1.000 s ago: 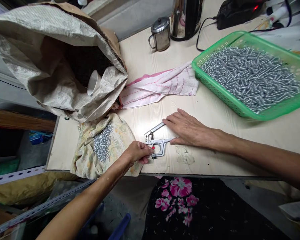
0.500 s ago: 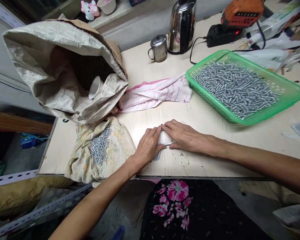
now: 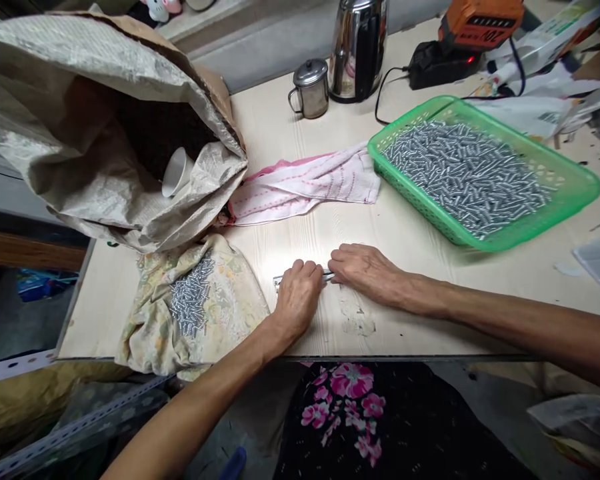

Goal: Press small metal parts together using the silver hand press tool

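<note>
My left hand (image 3: 299, 297) is closed with its fingers curled round a thin, flat silver-edged piece (image 3: 327, 275) near the front of the table. One end of that piece shows beyond the knuckles on the left, with small dark marks on it. From the other side my right hand (image 3: 363, 272) pinches the same piece, its fingertips close to the left hand's. Most of it is hidden by the fingers, and its exact kind cannot be made out. To the left, a heap of small metal pins (image 3: 193, 300) lies on a crumpled yellowish patterned cloth (image 3: 235, 280).
A green basket (image 3: 430, 223) full of similar pins stands at right. An open woven sack (image 3: 195, 207) with a white cup (image 3: 177, 172) leans at left. Behind are a pink-striped towel (image 3: 305, 187), a metal mug (image 3: 313, 90), a kettle (image 3: 357, 53) and an orange battery (image 3: 480, 25) on a charger.
The flat piece has gone from lying broad side up under spread fingers to a narrow, edge-on look. Both hands have curled tighter around it. The view has shifted slightly.
</note>
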`<act>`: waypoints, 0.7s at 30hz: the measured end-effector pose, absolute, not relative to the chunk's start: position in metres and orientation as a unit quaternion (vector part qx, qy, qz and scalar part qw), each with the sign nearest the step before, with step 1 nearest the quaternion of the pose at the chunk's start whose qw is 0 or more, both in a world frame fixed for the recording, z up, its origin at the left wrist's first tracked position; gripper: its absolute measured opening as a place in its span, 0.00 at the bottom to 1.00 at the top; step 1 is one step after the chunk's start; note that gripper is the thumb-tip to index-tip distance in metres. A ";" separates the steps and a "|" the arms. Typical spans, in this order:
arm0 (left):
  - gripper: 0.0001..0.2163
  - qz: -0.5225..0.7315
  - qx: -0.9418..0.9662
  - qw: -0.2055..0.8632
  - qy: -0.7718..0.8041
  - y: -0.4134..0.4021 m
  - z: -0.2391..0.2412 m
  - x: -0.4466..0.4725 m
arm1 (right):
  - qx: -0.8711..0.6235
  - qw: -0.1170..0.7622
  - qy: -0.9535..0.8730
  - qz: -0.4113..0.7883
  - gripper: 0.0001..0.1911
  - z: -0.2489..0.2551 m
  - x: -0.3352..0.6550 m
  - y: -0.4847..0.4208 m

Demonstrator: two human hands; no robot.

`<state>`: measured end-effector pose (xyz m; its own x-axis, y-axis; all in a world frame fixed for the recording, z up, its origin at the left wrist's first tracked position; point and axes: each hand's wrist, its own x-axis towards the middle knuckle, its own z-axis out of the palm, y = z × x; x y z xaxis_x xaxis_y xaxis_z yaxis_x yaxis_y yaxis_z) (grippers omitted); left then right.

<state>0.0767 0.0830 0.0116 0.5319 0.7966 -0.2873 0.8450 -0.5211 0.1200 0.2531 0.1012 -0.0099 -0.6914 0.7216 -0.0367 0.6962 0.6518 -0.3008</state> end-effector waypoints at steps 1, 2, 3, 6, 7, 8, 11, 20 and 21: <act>0.06 -0.083 0.865 0.128 0.478 0.084 0.011 0.075 | -0.396 0.046 -0.906 0.142 0.08 -0.009 0.254 0.101; 0.08 -0.057 0.864 0.134 0.483 0.085 0.010 0.071 | -0.402 0.057 -0.904 0.133 0.06 -0.008 0.254 0.100; 0.12 -0.023 0.861 0.140 0.488 0.085 0.009 0.066 | -0.406 0.075 -0.903 0.121 0.08 -0.007 0.255 0.098; 0.22 0.107 0.838 0.133 0.518 0.079 0.011 0.042 | -0.391 0.142 -0.904 0.100 0.22 -0.005 0.257 0.088; 0.20 0.142 0.822 0.122 0.538 0.074 0.012 0.032 | -0.381 0.155 -0.906 0.102 0.22 -0.005 0.256 0.083; 0.15 0.164 0.802 0.110 0.563 0.069 0.014 0.022 | -0.374 0.159 -0.907 0.107 0.20 -0.007 0.255 0.079; 0.11 0.141 0.747 0.098 0.642 0.052 0.020 0.002 | -0.379 0.151 -0.906 0.115 0.15 -0.015 0.247 0.069; 0.06 -0.001 0.761 0.090 0.643 0.036 0.016 0.000 | -0.419 0.146 -0.892 0.083 0.14 -0.029 0.222 0.061; 0.06 -0.005 0.755 0.106 0.647 0.037 0.017 0.000 | -0.422 0.149 -0.891 0.079 0.14 -0.030 0.221 0.060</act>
